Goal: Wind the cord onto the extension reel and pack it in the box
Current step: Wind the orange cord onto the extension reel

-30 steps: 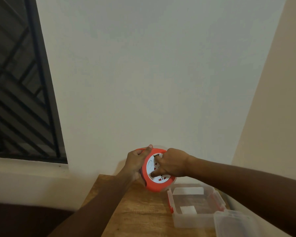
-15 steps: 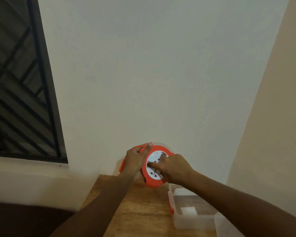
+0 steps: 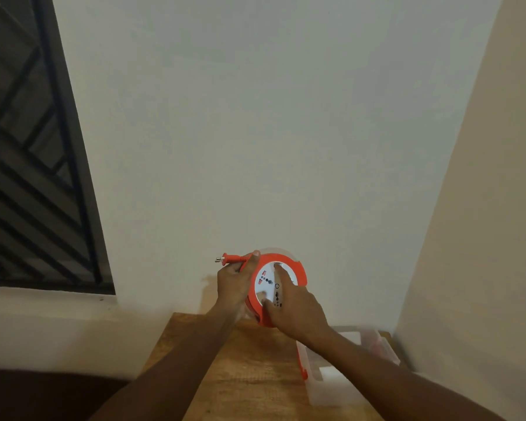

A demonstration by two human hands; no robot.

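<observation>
Hands hold a round orange extension reel [image 3: 281,287] up in the air, above the near end of the wooden counter [image 3: 240,375]. The reel is tipped so its white face with the plug holes looks back at the person.

The left hand [image 3: 236,282] is on the left side of the reel. Its fingers are curled round the orange rim, and the thumb lies along the top edge. The orange plug [image 3: 230,259] sticks out to the left of the reel, just above this hand, with its metal pins pointing away from the reel. A short bit of orange cord [image 3: 243,259] runs from the plug back under the thumb. You cannot tell if the hand pinches that cord too.

The right hand [image 3: 295,314] is on the front of the reel. One long finger lies flat on the white face and points up to the top of it. The thumb presses on the low part of the white face. The other fingers are bent down at the bottom right of the reel.

Below the reel and a bit to its right sits a clear plastic box [image 3: 340,387] on the counter. It is open on top and has an orange clip on its left side. The right arm crosses over it.

Behind the reel is a plain white wall [image 3: 255,132]. Far to the left of the reel is a dark window [image 3: 28,162] with slanted bars.
</observation>
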